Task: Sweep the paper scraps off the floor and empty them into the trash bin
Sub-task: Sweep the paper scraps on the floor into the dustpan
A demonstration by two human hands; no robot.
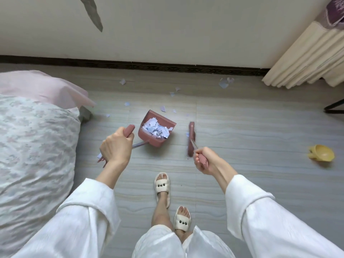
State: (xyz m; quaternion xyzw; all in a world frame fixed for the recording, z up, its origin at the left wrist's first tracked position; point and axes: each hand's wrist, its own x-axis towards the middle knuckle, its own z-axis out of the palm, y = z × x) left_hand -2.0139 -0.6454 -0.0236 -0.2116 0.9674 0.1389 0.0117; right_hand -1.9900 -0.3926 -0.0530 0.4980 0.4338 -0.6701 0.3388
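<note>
The left hand (115, 148) curls its fingers around the dustpan (156, 130) handle; the right hand (203, 161) grips the broom (191, 138) handle. Beyond both, loose paper scraps (224, 83) lie on the floor (260, 138).

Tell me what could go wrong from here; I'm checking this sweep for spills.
1. The dustpan is heaped with scraps; tilting or carrying it by the handle in the left hand might spill some.
2. Loose scraps near the wall and beside the bed could be missed.
3. The broom in the right hand might flick light pieces farther.
</note>
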